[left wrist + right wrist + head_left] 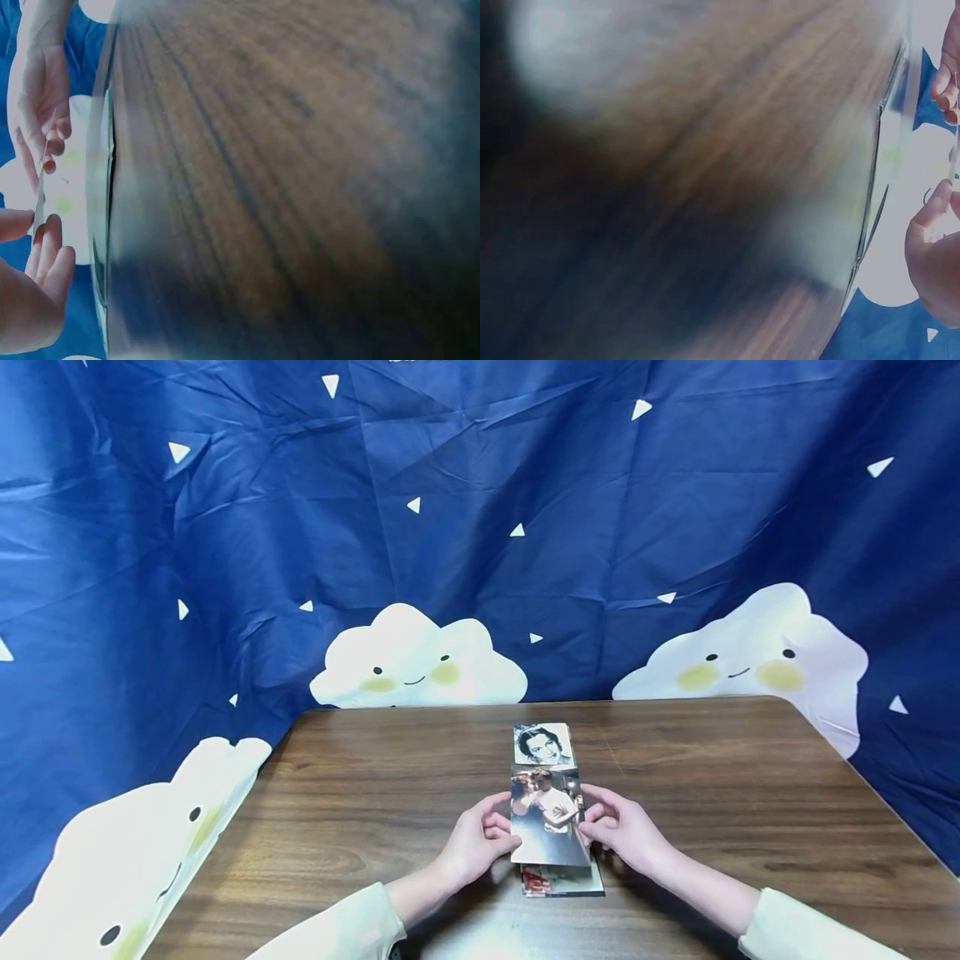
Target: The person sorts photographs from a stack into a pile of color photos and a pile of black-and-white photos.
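Observation:
A colour photo of two people (547, 818) is held just above the wooden table (360, 793), tilted toward me. My left hand (501, 828) pinches its left edge and my right hand (594, 823) pinches its right edge. Under it, a small stack of photos (564, 882) lies flat on the table. A black-and-white portrait photo (542, 745) lies on the table just beyond. In the left wrist view the held photo (40, 196) shows edge-on between my left hand (34, 285) and my right hand (41, 97). The right wrist view is blurred, with my right hand (934, 259) at its right edge.
A blue cloth backdrop (480, 527) with white clouds and triangles hangs behind and around the table. The table's far edge (540, 702) meets it. Bare wood lies to the left and right of the photos.

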### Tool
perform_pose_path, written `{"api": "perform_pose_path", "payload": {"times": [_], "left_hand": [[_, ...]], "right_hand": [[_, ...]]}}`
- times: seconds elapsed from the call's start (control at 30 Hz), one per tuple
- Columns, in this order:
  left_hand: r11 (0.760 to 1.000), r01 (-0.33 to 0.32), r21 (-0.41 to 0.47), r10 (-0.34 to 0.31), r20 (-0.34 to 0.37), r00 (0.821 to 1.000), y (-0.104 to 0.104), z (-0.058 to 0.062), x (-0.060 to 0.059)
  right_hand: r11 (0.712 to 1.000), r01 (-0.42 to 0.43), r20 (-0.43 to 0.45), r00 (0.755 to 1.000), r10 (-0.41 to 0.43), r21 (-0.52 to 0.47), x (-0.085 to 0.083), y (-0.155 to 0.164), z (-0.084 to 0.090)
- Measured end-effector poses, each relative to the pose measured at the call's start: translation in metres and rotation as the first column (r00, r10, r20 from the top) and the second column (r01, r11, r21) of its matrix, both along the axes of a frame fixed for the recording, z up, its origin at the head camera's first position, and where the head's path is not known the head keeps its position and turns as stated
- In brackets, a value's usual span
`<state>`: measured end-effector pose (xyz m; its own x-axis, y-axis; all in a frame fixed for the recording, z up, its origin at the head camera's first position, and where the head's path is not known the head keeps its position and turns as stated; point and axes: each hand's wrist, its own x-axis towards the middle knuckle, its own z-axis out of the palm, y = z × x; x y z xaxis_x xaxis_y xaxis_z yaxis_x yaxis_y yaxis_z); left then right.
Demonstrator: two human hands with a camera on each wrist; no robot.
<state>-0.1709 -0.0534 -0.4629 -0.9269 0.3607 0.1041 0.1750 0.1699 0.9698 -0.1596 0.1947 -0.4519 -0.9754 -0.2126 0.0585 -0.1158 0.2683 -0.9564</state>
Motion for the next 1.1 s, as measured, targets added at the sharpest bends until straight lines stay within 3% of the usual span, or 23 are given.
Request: {"api": "perform_pose_path", "payload": {"times": [0.4,0.67,0.97,1.1], "left_hand": [[0.998,-0.006,-0.061,0.006,0.006,1.000,0.004,-0.008,0.003],[0.995,0.005,-0.103,-0.001,0.033,0.999,0.006,-0.016,0.002],[0.995,0.031,-0.095,-0.028,0.033,0.999,0.005,-0.018,0.004],[0.990,0.035,-0.137,-0.033,0.018,0.999,0.004,-0.018,0.003]], "right_hand": [[0.998,-0.064,-0.020,0.998,0.064,0.004,0.004,0.007,-0.017],[0.996,-0.049,-0.010,0.999,0.050,0.079,0.002,0.010,-0.025],[0.987,-0.069,-0.026,0.997,0.074,0.145,0.005,0.012,-0.027],[0.982,-0.068,-0.055,0.995,0.079,0.177,0.006,0.011,-0.026]]}}
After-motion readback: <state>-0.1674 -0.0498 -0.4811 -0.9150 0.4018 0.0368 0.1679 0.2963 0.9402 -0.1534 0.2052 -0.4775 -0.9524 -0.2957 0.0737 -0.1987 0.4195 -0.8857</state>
